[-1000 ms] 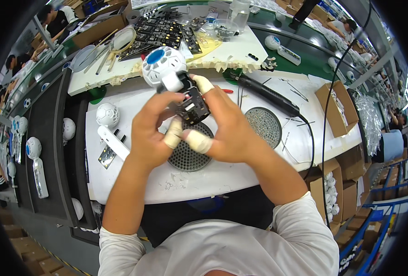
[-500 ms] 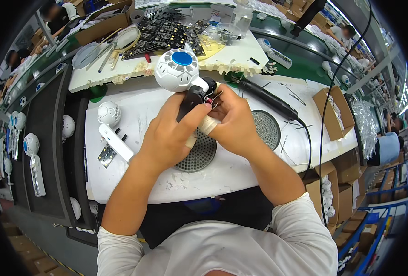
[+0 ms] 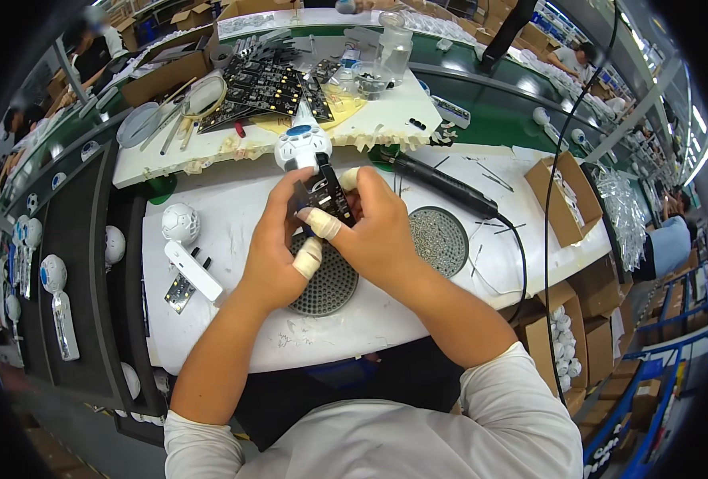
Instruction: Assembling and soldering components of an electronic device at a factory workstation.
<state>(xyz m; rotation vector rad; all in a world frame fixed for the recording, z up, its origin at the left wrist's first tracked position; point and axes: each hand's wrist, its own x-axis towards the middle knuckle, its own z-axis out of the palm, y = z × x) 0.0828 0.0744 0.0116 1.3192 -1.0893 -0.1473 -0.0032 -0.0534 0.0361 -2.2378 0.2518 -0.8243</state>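
Between my hands, over the middle of the bench, is a handheld device with a white ball-shaped head (image 3: 304, 149) with a blue disc on it, pointing away from me. A black circuit board (image 3: 328, 199) lies along its opened handle. My left hand (image 3: 272, 247) is wrapped round the handle's left side. My right hand (image 3: 379, 233) closes on the right side, its taped thumb pressed on the board; its other fingertips are partly hidden. Below my hands lies a dark round perforated dish (image 3: 330, 286). A second white ball-headed device (image 3: 194, 270) rests at the left beside a small circuit board (image 3: 180, 293).
A round dish of small screws (image 3: 439, 239) sits right of my hands. Beyond it lies a black electric screwdriver (image 3: 446, 182) with its cord. Stacked circuit boards (image 3: 262, 84) cover the raised shelf. A cardboard box (image 3: 563, 199) stands at right, a black rack (image 3: 90, 271) at left.
The device has turned in my hands, so its ball head sits lower and farther from view and the circuit board now faces up. My right thumb has come onto the board.
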